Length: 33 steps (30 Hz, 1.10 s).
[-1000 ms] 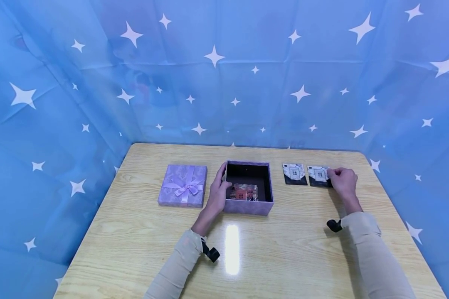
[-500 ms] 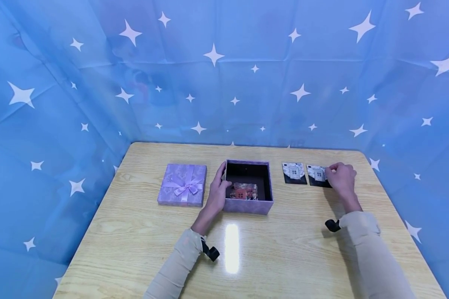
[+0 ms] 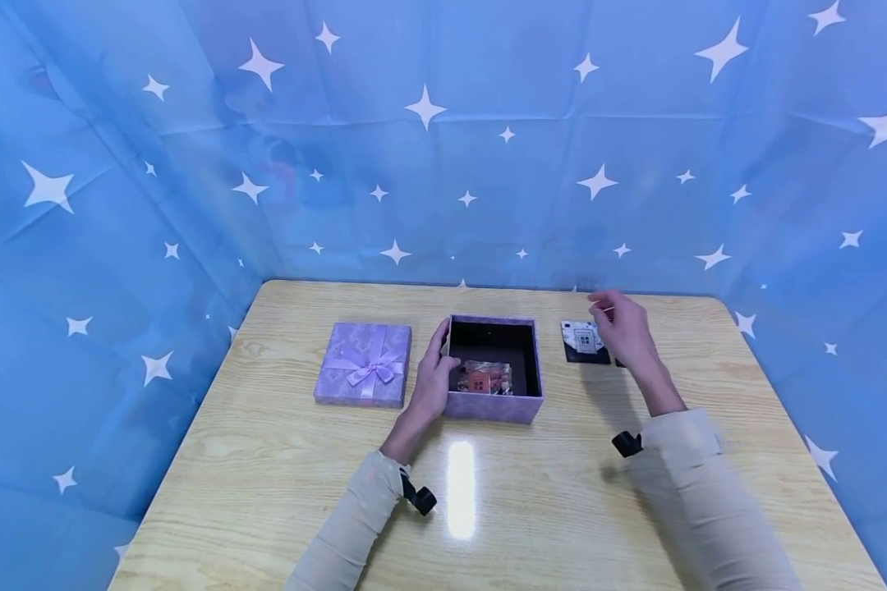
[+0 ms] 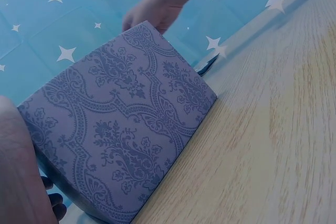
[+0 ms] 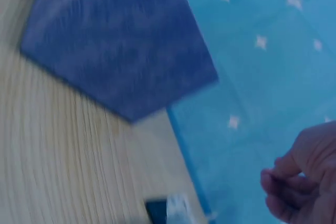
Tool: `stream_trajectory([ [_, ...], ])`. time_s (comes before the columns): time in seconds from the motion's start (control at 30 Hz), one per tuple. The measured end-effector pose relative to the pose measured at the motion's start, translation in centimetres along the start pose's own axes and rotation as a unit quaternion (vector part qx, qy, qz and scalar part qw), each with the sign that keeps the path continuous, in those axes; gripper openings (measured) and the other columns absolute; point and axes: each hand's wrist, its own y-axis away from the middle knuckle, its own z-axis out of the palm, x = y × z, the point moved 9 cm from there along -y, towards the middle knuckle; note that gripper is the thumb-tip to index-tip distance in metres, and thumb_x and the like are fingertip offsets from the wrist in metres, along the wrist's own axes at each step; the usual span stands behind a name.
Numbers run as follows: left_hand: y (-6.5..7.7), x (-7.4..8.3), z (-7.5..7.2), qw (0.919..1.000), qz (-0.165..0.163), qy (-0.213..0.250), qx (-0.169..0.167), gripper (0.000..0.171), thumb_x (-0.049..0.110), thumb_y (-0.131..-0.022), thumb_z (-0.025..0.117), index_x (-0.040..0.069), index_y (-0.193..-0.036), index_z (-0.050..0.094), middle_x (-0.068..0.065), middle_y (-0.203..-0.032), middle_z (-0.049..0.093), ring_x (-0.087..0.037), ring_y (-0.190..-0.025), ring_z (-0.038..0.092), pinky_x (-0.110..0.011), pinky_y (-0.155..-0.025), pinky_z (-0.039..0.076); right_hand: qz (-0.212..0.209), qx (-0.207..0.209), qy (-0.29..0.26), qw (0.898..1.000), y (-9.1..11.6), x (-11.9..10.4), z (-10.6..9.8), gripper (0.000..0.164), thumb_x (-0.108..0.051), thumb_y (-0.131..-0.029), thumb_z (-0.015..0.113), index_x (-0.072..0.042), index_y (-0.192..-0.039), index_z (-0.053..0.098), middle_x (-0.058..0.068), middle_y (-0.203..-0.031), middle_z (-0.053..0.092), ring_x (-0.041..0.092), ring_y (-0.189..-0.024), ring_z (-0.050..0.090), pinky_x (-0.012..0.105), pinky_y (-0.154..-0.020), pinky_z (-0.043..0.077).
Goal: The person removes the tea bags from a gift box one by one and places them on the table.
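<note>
My left hand [image 3: 430,379] grips the left wall of an open purple box [image 3: 491,408], its thumb over the rim. The box has a dark inside. Shiny, reddish-brown packets [image 3: 480,379] lie at its near left. In the left wrist view, the box's patterned wall [image 4: 126,119] fills the middle. My right hand [image 3: 627,330] is raised over two flat black-and-white packets, fingers loosely curled, with nothing seen between them. The left packet [image 3: 585,345] shows mostly; only a dark corner of the right packet [image 3: 620,363] shows past the hand.
A purple lid [image 3: 362,365] with a ribbon bow lies left of the box. All stand on a light wooden table [image 3: 540,509] with its back edge against a blue star-printed cloth [image 3: 473,164]. A black wrist camera [image 3: 418,497] sticks out from the left sleeve.
My right hand has left the right-hand packet and moved left and up, now covering most of that packet. The left hand and box have stayed in place.
</note>
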Motion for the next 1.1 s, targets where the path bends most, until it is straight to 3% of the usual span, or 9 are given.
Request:
stream_trajectory([
  [0.13,0.1,-0.2,0.0,1.0,0.0,0.001,0.001,0.071,0.01,-0.1,0.043,0.03,-0.167,0.028,0.001,-0.171,0.027,-0.026,-0.154,0.028,-0.051,-0.111,0.034,-0.066,-0.015,-0.027,0.997,0.1,-3.6,2.1,0.023,0.004,-0.1,0.057,0.009,-0.122,0.066,0.024,-0.105,0.071,0.037,-0.09,0.07,0.02,-0.071,0.048],
  [0.23,0.1,-0.2,-0.2,1.0,0.002,0.001,0.004,0.072,0.009,-0.099,0.044,0.029,-0.167,0.028,0.0,-0.171,0.027,-0.026,-0.156,0.024,-0.053,-0.118,0.031,-0.119,-0.037,-0.031,0.992,0.4,-6.7,3.8,0.014,-0.001,-0.1,0.065,0.005,-0.113,0.069,0.019,-0.102,0.071,0.032,-0.087,0.069,0.029,-0.074,0.053],
  [0.33,0.1,-0.2,-0.3,1.0,0.003,0.001,0.007,0.073,0.009,-0.099,0.046,0.032,-0.166,0.029,0.0,-0.171,0.029,-0.026,-0.156,0.025,-0.054,-0.121,0.029,-0.159,-0.084,-0.036,0.983,0.9,-9.3,5.8,0.011,-0.005,-0.102,0.065,0.001,-0.109,0.071,0.015,-0.102,0.071,0.027,-0.087,0.067,0.04,-0.074,0.055],
  [0.47,0.0,-0.1,-0.3,0.9999,0.005,0.007,0.009,0.074,0.01,-0.097,0.046,0.033,-0.165,0.031,-0.002,-0.169,0.033,-0.027,-0.153,0.032,-0.052,-0.121,0.029,-0.187,-0.17,-0.011,0.967,1.6,-11.6,8.9,0.017,-0.01,-0.104,0.064,0.0,-0.115,0.072,0.013,-0.109,0.072,0.025,-0.094,0.068,0.045,-0.082,0.056],
  [0.67,0.0,-0.2,0.0,0.9999,0.002,0.015,0.0,0.074,0.013,-0.097,0.046,0.037,-0.165,0.031,-0.003,-0.166,0.038,-0.029,-0.138,0.046,-0.049,-0.111,0.038,-0.191,-0.282,0.096,0.935,2.7,-12.3,12.9,0.033,-0.021,-0.099,0.073,0.001,-0.123,0.07,0.015,-0.116,0.071,0.03,-0.102,0.068,0.049,-0.09,0.054],
  [0.77,-0.1,-0.1,0.2,0.9998,0.007,0.018,-0.001,0.074,0.011,-0.097,0.046,0.036,-0.165,0.03,-0.004,-0.166,0.038,-0.03,-0.138,0.046,-0.051,-0.112,0.037,-0.193,-0.297,0.18,0.918,3.0,-12.1,13.9,0.037,-0.03,-0.097,0.075,-0.002,-0.121,0.072,0.014,-0.113,0.07,0.031,-0.099,0.066,0.05,-0.088,0.052],
  [0.87,-0.1,0.0,0.1,0.9999,0.006,0.013,0.002,0.074,0.01,-0.097,0.046,0.031,-0.166,0.03,-0.002,-0.168,0.034,-0.027,-0.148,0.038,-0.052,-0.118,0.033,-0.182,-0.31,0.266,0.895,3.2,-11.7,14.6,0.041,-0.04,-0.094,0.077,-0.007,-0.118,0.075,0.011,-0.112,0.069,0.031,-0.099,0.062,0.052,-0.09,0.05],
  [0.97,-0.1,-0.1,0.0,1.0,0.005,0.005,0.007,0.073,0.009,-0.098,0.046,0.027,-0.166,0.031,0.0,-0.169,0.031,-0.024,-0.153,0.03,-0.052,-0.12,0.03,-0.168,-0.328,0.315,0.875,3.4,-11.2,15.1,0.04,-0.047,-0.091,0.078,-0.013,-0.112,0.076,0.007,-0.109,0.067,0.03,-0.098,0.058,0.052,-0.091,0.048],
  [1.1,-0.1,0.0,-0.1,0.9999,0.007,0.003,0.011,0.073,0.009,-0.098,0.046,0.03,-0.166,0.031,0.0,-0.169,0.031,-0.025,-0.154,0.028,-0.053,-0.121,0.029,-0.167,-0.335,0.33,0.867,3.5,-11.3,15.3,0.033,-0.047,-0.088,0.081,-0.017,-0.103,0.076,0.003,-0.102,0.064,0.028,-0.094,0.056,0.05,-0.088,0.047],
])
